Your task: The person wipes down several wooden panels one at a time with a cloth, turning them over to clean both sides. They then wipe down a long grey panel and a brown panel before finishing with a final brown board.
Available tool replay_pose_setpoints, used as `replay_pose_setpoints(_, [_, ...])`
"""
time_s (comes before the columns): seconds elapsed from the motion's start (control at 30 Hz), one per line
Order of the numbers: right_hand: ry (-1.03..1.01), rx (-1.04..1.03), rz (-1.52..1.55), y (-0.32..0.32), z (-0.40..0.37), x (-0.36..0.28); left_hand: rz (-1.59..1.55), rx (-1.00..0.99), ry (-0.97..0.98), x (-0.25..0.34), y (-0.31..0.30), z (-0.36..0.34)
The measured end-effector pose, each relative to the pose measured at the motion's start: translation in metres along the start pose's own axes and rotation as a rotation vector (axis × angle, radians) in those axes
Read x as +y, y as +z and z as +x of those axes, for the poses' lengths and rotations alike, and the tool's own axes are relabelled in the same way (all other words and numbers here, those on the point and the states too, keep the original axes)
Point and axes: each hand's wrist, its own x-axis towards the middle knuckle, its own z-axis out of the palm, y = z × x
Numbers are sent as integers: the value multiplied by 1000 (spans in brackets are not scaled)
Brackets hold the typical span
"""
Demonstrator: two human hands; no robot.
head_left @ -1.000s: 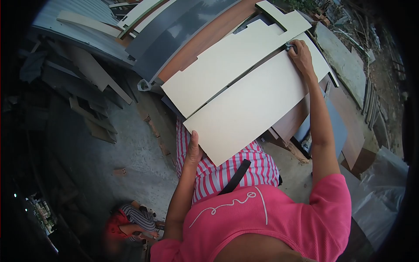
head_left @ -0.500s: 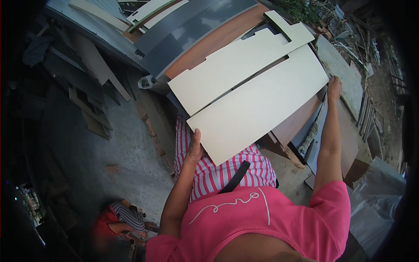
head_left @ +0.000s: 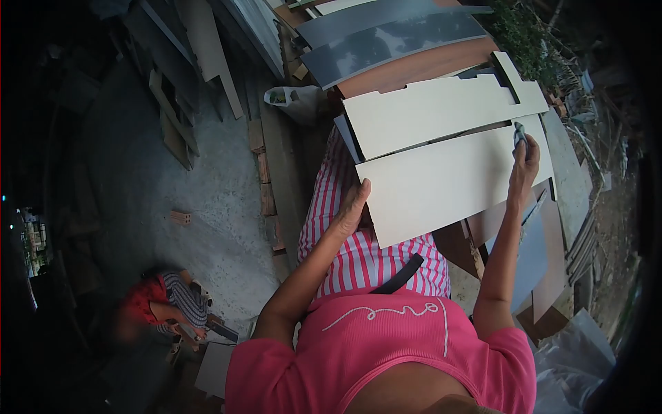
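Observation:
A flat cream board (head_left: 448, 179) lies tilted across the front of my striped trousers, with a second cut-out cream board (head_left: 427, 114) just beyond it. My left hand (head_left: 352, 207) grips the near board's left edge, thumb on the edge and fingers partly hidden below. Over the upper right of the same board, my right hand (head_left: 527, 162) is closed around a small grey-blue cloth (head_left: 518, 134), which touches or nearly touches the surface.
Dark glossy panels (head_left: 393, 55) and a brown board (head_left: 420, 67) lie behind. A white bag (head_left: 296, 103) is at the left. Boards lean at the upper left; a brick (head_left: 181, 217) sits on the concrete floor. Another person (head_left: 165, 303) is low at the left. Clear plastic sheeting (head_left: 572, 359) lies at the right.
My right hand has moved from the near board's right edge in over its top face with the cloth. My left hand keeps its edge hold. The whole view has turned and shifted.

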Motion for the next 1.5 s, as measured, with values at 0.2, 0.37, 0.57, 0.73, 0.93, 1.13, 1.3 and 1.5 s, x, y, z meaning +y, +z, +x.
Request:
replay_pose_setpoints(0.2, [-596, -625, 64, 104, -72, -133, -18, 239, 232, 43, 11, 18])
replay_pose_setpoints(0.37, [-868, -707, -14, 155, -83, -138, 52, 310, 273, 34, 7, 34])
replay_pose_setpoints(0.57, [-803, -464, -27, 204, -62, -137, -29, 414, 174, 23, 14, 36])
replay_pose_setpoints(0.73, [-744, -453, -59, 183, -78, -133, 92, 411, 229, 39, 18, 34])
replay_pose_setpoints(0.93, [-682, -445, -183, 136, -60, -99, 369, 522, 177, 47, 22, 40])
replay_pose_setpoints(1.13, [-426, -188, -372, 144, 4, -70, 360, 492, 137, 36, 15, 45])
replay_pose_setpoints(1.3, [-638, -390, -167, 160, -41, -101, 313, 464, 81, 31, 9, 47])
replay_pose_setpoints(1.5, [-770, -580, -50, 151, -29, -105, 296, 433, 83, 44, 19, 42])
